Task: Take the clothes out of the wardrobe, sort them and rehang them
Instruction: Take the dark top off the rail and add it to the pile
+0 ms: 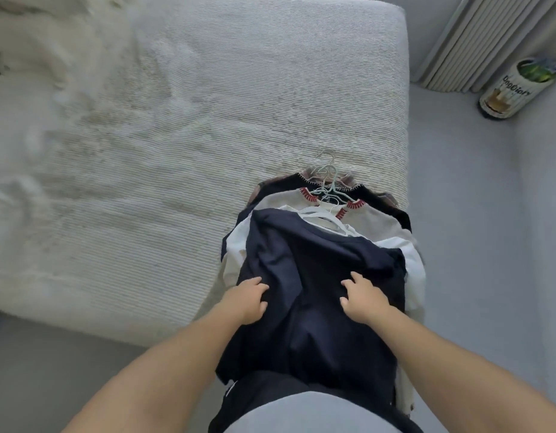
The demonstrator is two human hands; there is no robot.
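Fingers (pixel 260 289) of the left hand (pixel 245 303) are curled into the dark navy garment (pixel 314 295), bunching a fold of its cloth at the left side. Fingers of the right hand (pixel 359 300) are bent with their tips pressed into the same garment towards its right side; whether they pinch the cloth or merely press on it cannot be told. Both forearms reach forward from the bottom of the view, one either side of the garment. That navy garment lies uppermost on a stack of clothes (pixel 386 245) at the near right corner of the bed (pixel 176 151), its lower part hanging over the bed's edge towards the person. Beneath it, in order, show a white garment (pixel 236 254), a cream garment with red stitching at the neckline (pixel 376 220), and a black garment with pale stitching at the collar (pixel 289 182); a further patterned layer shows at the far edge, too little visible to identify. Hangers (pixel 326 179), white and pale green, remain in the necklines, their hooks clustered at the far end of the stack and pointing away from the person. Rumpled pale bedding (pixel 30 73) lies on the bed's far left. Grey floor (pixel 458 214) runs beside the bed on the right. A cylindrical printed container (pixel 514 89) stands on the floor near pleated curtains (pixel 476 39) at upper right.
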